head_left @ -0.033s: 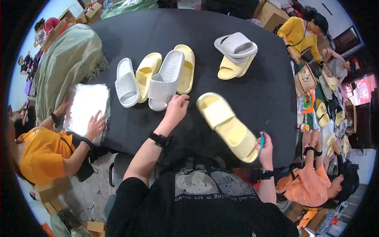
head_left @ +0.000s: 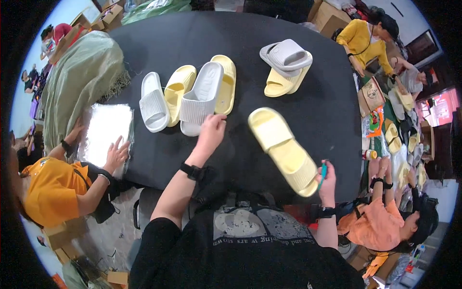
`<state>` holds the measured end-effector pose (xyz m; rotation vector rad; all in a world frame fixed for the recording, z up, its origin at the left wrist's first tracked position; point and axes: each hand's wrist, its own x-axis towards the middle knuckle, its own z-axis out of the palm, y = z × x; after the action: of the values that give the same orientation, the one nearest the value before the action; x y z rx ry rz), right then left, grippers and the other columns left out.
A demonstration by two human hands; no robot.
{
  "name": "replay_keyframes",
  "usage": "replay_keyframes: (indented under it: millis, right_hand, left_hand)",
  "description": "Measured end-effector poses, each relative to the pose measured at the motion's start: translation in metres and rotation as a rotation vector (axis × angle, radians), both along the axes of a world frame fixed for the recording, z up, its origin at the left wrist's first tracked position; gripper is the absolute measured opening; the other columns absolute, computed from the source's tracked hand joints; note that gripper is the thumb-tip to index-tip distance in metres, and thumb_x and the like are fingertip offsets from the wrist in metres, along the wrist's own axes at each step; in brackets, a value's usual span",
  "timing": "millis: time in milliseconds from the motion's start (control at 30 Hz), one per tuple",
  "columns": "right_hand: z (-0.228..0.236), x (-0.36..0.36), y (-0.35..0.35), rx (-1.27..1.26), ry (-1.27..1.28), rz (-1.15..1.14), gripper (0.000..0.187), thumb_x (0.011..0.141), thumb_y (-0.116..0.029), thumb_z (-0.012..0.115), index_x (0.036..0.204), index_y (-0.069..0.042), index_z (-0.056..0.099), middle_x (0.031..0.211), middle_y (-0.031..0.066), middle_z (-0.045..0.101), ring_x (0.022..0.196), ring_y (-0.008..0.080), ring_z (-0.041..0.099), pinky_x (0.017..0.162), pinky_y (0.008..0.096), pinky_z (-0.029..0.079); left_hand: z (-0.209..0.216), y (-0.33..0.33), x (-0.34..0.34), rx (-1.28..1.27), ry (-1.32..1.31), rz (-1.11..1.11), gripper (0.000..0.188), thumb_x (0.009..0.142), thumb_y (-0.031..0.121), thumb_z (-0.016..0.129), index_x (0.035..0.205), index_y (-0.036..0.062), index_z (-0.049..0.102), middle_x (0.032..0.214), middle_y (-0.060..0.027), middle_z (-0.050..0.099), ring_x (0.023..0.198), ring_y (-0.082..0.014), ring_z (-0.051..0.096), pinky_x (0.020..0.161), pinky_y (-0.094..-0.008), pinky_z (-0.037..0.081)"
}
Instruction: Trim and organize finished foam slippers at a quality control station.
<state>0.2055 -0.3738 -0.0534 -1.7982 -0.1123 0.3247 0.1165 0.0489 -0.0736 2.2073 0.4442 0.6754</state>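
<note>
My right hand point(head_left: 328, 188) is closed around a thin teal handle-like object point(head_left: 323, 174), its kind unclear. Right beside it is the end of a pair of pale yellow slide slippers point(head_left: 291, 159), joined lengthwise one into the other; whether the fingers also grip them is hidden. My left hand point(head_left: 211, 132) has its fingers pinched together, and anything between them is too small to make out. It overlaps the lower end of a large grey slide slipper point(head_left: 199, 111). Around that lie two yellow slippers, one point(head_left: 180, 89) left and one point(head_left: 227, 84) right, and another grey slipper point(head_left: 155, 108).
A grey pair point(head_left: 291, 57) rests on yellow slippers point(head_left: 279, 84) across the black table point(head_left: 240, 33). At left, a person in orange has both hands on clear plastic bags point(head_left: 106, 135), near a green woven sack point(head_left: 79, 82). People at right handle slippers beside a box point(head_left: 371, 94).
The joined yellow slippers have shifted right and swung slightly, with my right hand moving a little right. My left hand has moved slightly left, against the grey slipper.
</note>
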Motion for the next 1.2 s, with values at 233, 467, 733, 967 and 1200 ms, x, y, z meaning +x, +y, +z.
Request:
replay_keyframes:
  millis: [233,467,733,967,1200]
  right_hand:
    - [-0.005,0.024,-0.018,0.108,-0.064,-0.349,0.055,0.078,0.000,0.060,0.129,-0.003,0.042,0.091,0.0026,0.053,0.077,0.0107,0.053,0.070,0.0227,0.045]
    - [0.003,0.022,0.019,-0.173,-0.185,-0.448,0.049,0.085,-0.009,0.063,0.128,-0.001,0.042,0.087,0.0053,0.057,0.059,0.0086,0.052,0.048,0.0206,0.043]
    - [0.017,-0.019,0.075,0.243,0.229,0.090,0.043,0.086,-0.006,0.059,0.126,-0.002,0.045,0.082,0.0035,0.057,0.058,0.0078,0.054,0.048,0.0208,0.045]
    - [0.029,-0.042,0.113,-0.080,0.276,0.485,0.046,0.082,-0.020,0.070,0.121,-0.004,0.053,0.080,0.0005,0.059,0.061,0.0048,0.051,0.054,0.0209,0.045]
    - [0.001,-0.052,0.123,-0.114,0.328,0.773,0.050,0.082,-0.028,0.070,0.120,-0.002,0.051,0.090,0.0048,0.059,0.083,0.0115,0.054,0.078,0.0284,0.046]
  left_hand:
    - [0.010,0.074,-0.046,0.146,0.054,0.376,0.021,0.079,-0.002,0.055,0.100,-0.0016,0.058,0.094,-0.0183,0.059,0.089,-0.0348,0.058,0.079,-0.0398,0.047]
    - [-0.012,0.094,-0.062,0.396,0.363,0.232,0.019,0.076,0.005,0.059,0.094,-0.0018,0.056,0.092,-0.0202,0.059,0.089,-0.0391,0.056,0.078,-0.0462,0.045]
    - [0.010,-0.029,-0.036,-0.137,0.430,-0.266,0.019,0.077,0.014,0.064,0.088,-0.0010,0.063,0.080,-0.0180,0.064,0.074,-0.0321,0.063,0.068,-0.0378,0.050]
    - [0.017,-0.071,-0.045,-0.173,0.336,-0.409,0.014,0.079,0.008,0.058,0.089,0.0006,0.064,0.088,-0.0163,0.062,0.085,-0.0339,0.061,0.075,-0.0382,0.049]
    - [0.001,-0.071,-0.074,-0.277,0.309,-0.236,0.014,0.085,0.010,0.058,0.090,-0.0025,0.063,0.074,-0.0109,0.065,0.065,-0.0177,0.064,0.061,-0.0305,0.051]
